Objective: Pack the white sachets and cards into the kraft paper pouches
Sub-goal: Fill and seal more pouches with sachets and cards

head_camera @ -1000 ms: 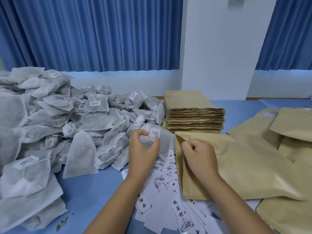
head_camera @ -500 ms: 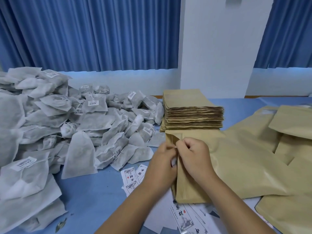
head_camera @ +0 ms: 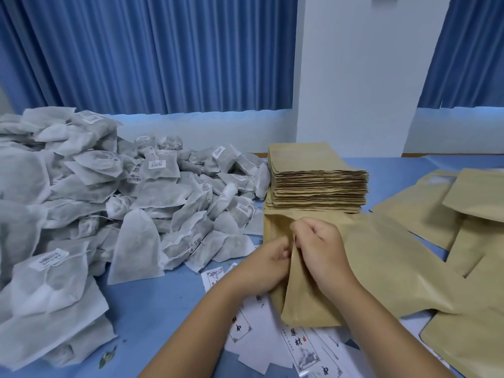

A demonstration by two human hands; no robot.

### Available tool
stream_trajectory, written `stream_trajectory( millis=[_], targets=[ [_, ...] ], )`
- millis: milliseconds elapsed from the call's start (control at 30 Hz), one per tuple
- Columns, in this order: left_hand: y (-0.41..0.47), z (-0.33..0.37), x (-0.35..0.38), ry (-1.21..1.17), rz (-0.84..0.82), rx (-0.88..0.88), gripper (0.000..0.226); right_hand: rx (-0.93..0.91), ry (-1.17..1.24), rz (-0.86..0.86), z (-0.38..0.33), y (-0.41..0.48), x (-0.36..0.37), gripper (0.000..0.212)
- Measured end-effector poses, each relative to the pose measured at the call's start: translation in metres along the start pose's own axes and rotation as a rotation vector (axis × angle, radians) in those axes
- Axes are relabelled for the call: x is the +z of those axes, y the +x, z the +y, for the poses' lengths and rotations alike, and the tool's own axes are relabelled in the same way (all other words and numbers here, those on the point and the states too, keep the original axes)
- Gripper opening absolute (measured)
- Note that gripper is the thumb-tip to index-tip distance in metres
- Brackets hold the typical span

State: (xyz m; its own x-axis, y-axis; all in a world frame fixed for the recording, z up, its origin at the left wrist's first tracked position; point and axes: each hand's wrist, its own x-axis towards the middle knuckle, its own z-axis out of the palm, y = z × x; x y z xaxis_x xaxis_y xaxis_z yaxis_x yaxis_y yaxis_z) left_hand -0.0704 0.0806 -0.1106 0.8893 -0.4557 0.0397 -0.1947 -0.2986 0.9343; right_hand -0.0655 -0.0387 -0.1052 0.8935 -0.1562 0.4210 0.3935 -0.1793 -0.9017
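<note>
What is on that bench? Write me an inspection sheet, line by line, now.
Surface: blue table, largely covered.
Job's things: white sachets heaped at left; printed cards scattered at the near edge; stack of flat pouches at back centre; kraft pouch being worked; loose pouches at right.
Clutter: one dried leaf scrap near the sachets.
Hands: left hand and right hand both pinch the kraft pouch at its mouth.
Cables: nothing seen.
Surroundings: blue curtains, white wall.
</note>
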Motion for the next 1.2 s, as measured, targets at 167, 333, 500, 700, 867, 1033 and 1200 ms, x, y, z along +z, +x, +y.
stream_trajectory(
  millis=[167,333,500,700,867,1033,1200],
  targets=[
    [0.004,0.001,-0.007,-0.273,0.156,-0.044,0.024,0.111,0.016,0.071,0.005,0.006,-0.008,0.033],
    [0.001,-0.026,-0.03,0.696,0.634,-0.047,0.02,0.057,-0.099,0.076,0.009,0.007,-0.011,0.037],
    [0.007,-0.046,-0.035,1.17,0.624,-0.215,0.043,0.014,-0.207,-0.016,0.013,0.002,-0.007,0.037],
    [0.005,-0.032,-0.045,1.006,0.791,-0.122,0.027,0.016,-0.216,-0.025,0.015,0.003,-0.006,0.037],
    [-0.004,-0.008,-0.038,0.116,0.907,0.11,0.021,0.011,-0.207,-0.004,0.011,0.003,-0.007,0.037],
    [-0.004,0.006,-0.033,-0.5,0.679,-0.094,0.019,0.007,-0.134,0.053,0.006,0.006,-0.011,0.036],
    [-0.005,-0.002,-0.003,-0.089,0.382,0.004,0.012,0.027,-0.038,0.046,0.003,0.006,-0.011,0.035]
  ],
)
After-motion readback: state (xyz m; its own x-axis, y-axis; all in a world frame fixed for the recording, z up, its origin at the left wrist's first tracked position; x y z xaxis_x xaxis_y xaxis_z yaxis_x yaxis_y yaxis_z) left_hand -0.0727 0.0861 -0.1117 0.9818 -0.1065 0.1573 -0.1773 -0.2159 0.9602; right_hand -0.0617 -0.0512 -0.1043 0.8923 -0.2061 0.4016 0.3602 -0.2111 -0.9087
